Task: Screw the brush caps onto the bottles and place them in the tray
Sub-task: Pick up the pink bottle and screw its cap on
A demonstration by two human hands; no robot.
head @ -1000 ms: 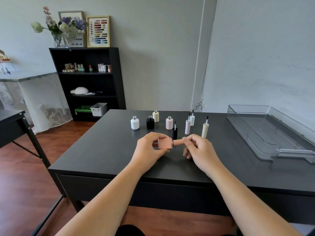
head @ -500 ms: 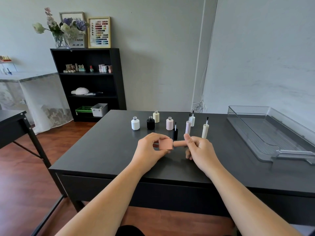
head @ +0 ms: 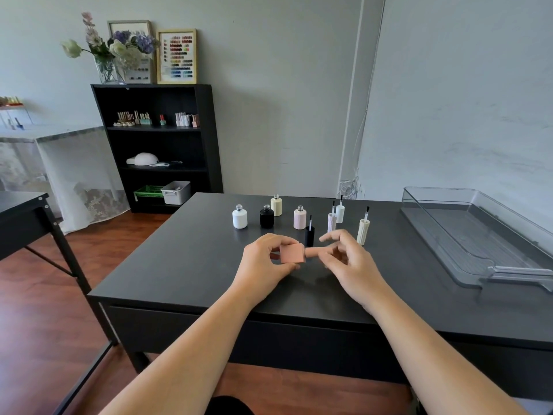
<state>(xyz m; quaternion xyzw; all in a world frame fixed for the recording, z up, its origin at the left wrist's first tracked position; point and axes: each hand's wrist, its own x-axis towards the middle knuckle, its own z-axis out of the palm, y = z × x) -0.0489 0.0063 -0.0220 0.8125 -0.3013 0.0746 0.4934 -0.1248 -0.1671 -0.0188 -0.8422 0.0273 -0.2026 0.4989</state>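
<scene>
My left hand (head: 264, 260) grips a square salmon-pink bottle (head: 292, 253), held on its side above the black table (head: 185, 265). A matching pink cap (head: 313, 252) sits on the bottle's neck. My right hand (head: 347, 260) is at the cap with fingers spread; only the fingertips seem to touch it. Behind stand open bottles: white (head: 239, 217), black (head: 266, 217), cream (head: 276, 206) and pale pink (head: 299, 218). Upright brush caps stand beside them: black (head: 309, 233), pink (head: 331, 220), white (head: 340, 211) and cream (head: 363, 230). The clear tray (head: 478, 232) lies at the right.
A black shelf unit (head: 206, 139) with polish bottles stands against the far wall at the left. Another dark table (head: 21, 211) is at the far left. Wooden floor shows between them.
My right hand's fingers have opened out from a closed pinch on the pink cap. The left hand and the bottle have stayed in place.
</scene>
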